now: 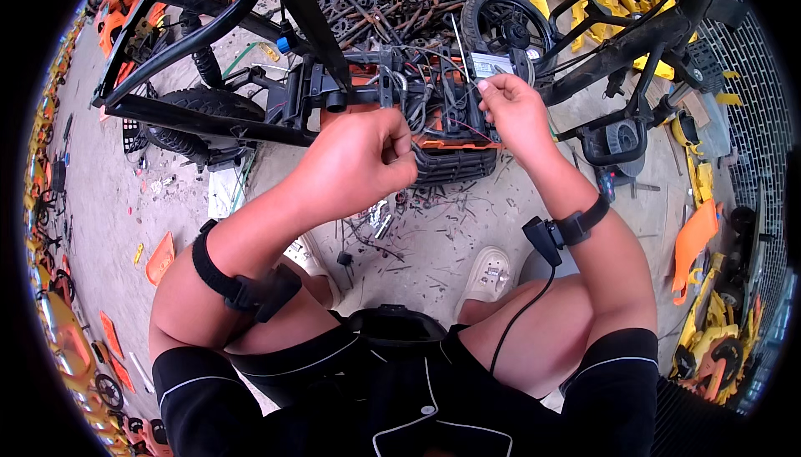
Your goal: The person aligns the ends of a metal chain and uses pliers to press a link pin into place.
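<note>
Bright, diffuse light covers the pale floor [108, 232], with soft shadows. The silver box [491, 65] toward one o'clock gleams; black clothing [334, 415] at six loses detail. Fisheye distortion bows the brick wall [755, 57] at two and smears orange parts [65, 353] at eight.

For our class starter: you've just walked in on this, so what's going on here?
Bare-handed work is under way over the middle of a black wheeled frame, where wires lie tangled. The right hand has thumb and fingertips pinched next to a silver box, close to a thin pale rod; whether it grips the rod is unclear. The left hand is curled, and anything inside it is hidden. Beyond the frame is a heap of rusty metal parts.
</note>
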Demonstrator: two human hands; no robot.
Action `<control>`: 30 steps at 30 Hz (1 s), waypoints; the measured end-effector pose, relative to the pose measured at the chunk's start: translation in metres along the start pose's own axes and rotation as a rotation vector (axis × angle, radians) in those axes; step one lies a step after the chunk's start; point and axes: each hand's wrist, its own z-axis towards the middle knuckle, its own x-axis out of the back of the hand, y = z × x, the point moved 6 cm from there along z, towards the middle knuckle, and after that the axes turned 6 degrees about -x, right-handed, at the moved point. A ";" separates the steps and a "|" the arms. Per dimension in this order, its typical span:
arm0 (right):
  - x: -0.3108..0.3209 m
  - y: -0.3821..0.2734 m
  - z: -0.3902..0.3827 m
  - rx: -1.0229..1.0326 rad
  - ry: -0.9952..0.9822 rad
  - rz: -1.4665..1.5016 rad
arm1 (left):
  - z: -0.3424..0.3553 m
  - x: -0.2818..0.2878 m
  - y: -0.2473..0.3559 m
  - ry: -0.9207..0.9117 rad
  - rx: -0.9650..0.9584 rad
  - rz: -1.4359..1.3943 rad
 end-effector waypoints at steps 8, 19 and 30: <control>0.003 0.000 0.002 0.003 0.024 0.011 | 0.001 0.001 -0.003 0.024 0.064 -0.019; 0.002 -0.001 0.001 0.001 0.036 0.006 | 0.000 0.001 -0.001 0.021 0.046 -0.018; 0.004 -0.001 0.001 -0.032 0.057 0.007 | -0.001 0.002 -0.001 0.007 0.027 -0.018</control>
